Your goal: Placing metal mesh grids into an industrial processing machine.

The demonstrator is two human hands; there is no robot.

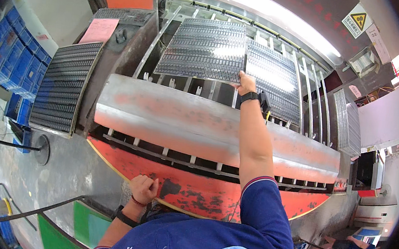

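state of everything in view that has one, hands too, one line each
right hand, gripping the left patterned panel
left hand, fingers curled, near the red front edge
left patterned panel, over the rails, held at its near right corner
right patterned panel, over the rails, not held
light strip, lit
red front edge, paint worn in dark patches
blue crates, stacked
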